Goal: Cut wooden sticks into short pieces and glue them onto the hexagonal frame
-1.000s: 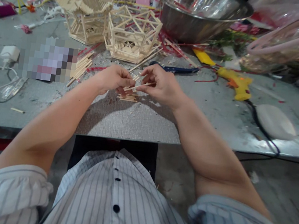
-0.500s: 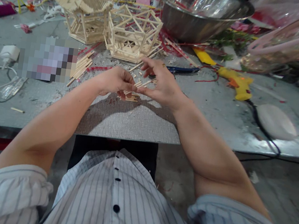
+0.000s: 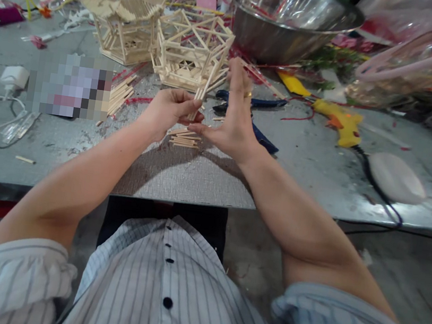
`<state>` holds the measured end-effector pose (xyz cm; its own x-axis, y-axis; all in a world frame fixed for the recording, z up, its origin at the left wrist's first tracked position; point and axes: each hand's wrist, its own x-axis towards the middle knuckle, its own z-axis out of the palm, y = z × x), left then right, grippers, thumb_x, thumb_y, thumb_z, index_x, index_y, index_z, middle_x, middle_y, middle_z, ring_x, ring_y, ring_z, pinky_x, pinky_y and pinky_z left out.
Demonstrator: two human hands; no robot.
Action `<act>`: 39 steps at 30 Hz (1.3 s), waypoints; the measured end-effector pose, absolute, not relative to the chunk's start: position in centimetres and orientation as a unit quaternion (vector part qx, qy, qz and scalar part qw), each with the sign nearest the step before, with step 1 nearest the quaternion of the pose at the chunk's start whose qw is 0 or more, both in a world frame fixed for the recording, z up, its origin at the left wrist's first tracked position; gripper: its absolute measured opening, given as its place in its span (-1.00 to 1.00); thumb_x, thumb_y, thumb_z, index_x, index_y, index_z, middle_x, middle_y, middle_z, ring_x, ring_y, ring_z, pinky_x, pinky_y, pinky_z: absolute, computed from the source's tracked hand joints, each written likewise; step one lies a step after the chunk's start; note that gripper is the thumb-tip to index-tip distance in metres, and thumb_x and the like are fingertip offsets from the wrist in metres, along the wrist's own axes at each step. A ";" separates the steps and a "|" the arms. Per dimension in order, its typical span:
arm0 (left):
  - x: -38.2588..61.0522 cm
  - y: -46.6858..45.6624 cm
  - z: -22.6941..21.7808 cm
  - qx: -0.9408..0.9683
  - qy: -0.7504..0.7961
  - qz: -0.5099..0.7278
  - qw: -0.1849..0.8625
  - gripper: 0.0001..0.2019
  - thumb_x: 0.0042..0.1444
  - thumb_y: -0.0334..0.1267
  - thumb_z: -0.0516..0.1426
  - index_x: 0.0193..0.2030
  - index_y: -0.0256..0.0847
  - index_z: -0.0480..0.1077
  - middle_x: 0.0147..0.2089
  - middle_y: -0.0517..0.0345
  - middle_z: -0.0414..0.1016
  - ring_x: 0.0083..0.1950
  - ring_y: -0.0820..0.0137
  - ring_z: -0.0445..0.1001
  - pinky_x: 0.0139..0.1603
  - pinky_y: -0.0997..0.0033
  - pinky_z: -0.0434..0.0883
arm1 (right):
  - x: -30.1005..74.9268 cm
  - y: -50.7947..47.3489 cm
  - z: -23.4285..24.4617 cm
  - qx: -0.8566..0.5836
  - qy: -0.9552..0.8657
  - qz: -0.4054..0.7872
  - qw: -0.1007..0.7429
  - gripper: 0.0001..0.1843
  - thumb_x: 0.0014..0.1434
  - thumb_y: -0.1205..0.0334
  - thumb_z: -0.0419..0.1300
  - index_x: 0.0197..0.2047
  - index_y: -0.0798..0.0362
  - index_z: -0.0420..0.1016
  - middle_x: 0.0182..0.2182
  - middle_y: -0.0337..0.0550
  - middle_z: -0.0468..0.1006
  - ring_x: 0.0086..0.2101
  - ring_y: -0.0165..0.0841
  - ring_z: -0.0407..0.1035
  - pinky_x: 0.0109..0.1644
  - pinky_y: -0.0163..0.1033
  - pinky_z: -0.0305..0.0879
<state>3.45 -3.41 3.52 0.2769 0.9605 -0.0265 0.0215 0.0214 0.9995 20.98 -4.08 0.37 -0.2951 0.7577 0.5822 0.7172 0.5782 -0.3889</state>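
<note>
My left hand [image 3: 175,109] pinches a few thin wooden sticks [image 3: 198,97], which point up and away from me. Facing it, my right hand [image 3: 234,113] is open, its fingers raised and straight and its thumb reaching toward the left fingertips. Whether that thumb touches the sticks I cannot tell. Below both hands lies a small pile of short cut sticks [image 3: 185,138]. Blue-handled pliers or cutters [image 3: 264,139] lie partly hidden behind my right hand. Just beyond stands an open frame of glued sticks [image 3: 191,51].
A tiered stick pagoda [image 3: 124,26] stands back left, near longer loose sticks [image 3: 119,96]. A steel bowl [image 3: 285,37] sits behind. To the right are a yellow glue gun [image 3: 338,120] with a black cord and a pale oval disc [image 3: 396,178]. A white charger [image 3: 14,74] lies left.
The sticks have tilted from nearly level to steeply upright in my left hand. My right hand has let go and its fingers have straightened upward, uncovering more of the pile and the blue tool.
</note>
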 end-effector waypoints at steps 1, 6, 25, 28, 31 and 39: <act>3.6 -3.6 3.5 0.559 0.431 0.421 0.569 -0.81 0.23 -0.35 0.21 -0.41 -0.24 0.34 -0.53 0.29 0.40 -0.30 0.46 0.59 -0.17 0.46 0.49 | 20.9 -4.1 0.3 -0.457 -0.809 0.015 0.369 0.18 0.07 -0.33 0.30 0.54 -0.15 -0.24 0.46 0.07 0.02 0.47 0.12 -0.27 0.47 0.35 -0.06; 4.3 -4.2 3.5 0.550 0.415 0.433 0.582 -0.74 0.22 -0.34 0.22 -0.48 -0.22 0.29 -0.56 0.31 0.36 -0.28 0.47 0.59 -0.18 0.50 0.49 | 20.8 -4.2 -0.1 -0.459 -0.816 -0.039 0.349 0.15 0.15 -0.27 0.26 0.55 -0.20 -0.36 0.47 0.04 -0.02 0.48 0.12 -0.34 0.45 0.44 -0.12; 4.2 -4.2 3.4 0.575 0.403 0.427 0.570 -0.83 0.18 -0.40 0.24 -0.44 -0.25 0.42 -0.47 0.27 0.50 -0.29 0.46 0.58 -0.12 0.42 0.46 | 21.2 -4.4 0.9 -0.418 -0.806 0.052 0.415 0.26 0.01 -0.54 0.18 0.51 0.08 -0.14 0.43 0.22 0.08 0.41 0.08 -0.03 0.50 0.21 -0.14; 4.2 -4.2 3.4 0.591 0.409 0.420 0.554 -0.83 0.17 -0.42 0.25 -0.44 -0.25 0.44 -0.46 0.25 0.52 -0.29 0.46 0.58 -0.07 0.39 0.45 | 21.6 -4.0 0.8 -0.396 -0.782 0.167 0.451 -0.04 0.11 -0.57 0.01 0.35 -0.10 0.22 0.32 0.01 0.33 0.33 -0.08 0.18 0.44 0.06 0.07; 4.2 -4.2 3.3 0.600 0.409 0.403 0.558 -0.86 0.14 -0.42 0.27 -0.43 -0.27 0.46 -0.47 0.24 0.52 -0.33 0.46 0.58 -0.06 0.37 0.46 | 21.8 -3.4 0.6 -0.403 -0.731 0.277 0.475 -0.30 0.18 -0.52 0.00 0.03 -0.13 0.47 0.01 -0.09 0.58 0.05 -0.18 0.45 0.20 -0.01 0.37; 4.2 -4.6 3.5 0.594 0.403 0.357 0.597 -0.84 0.17 -0.47 0.23 -0.43 -0.30 0.43 -0.51 0.24 0.49 -0.37 0.47 0.58 -0.10 0.32 0.55 | 21.7 -2.7 0.4 -0.420 -0.708 0.310 0.475 -0.51 0.22 -0.31 0.18 -0.25 0.00 0.48 -0.36 -0.16 0.54 -0.33 -0.37 0.47 -0.26 -0.21 0.45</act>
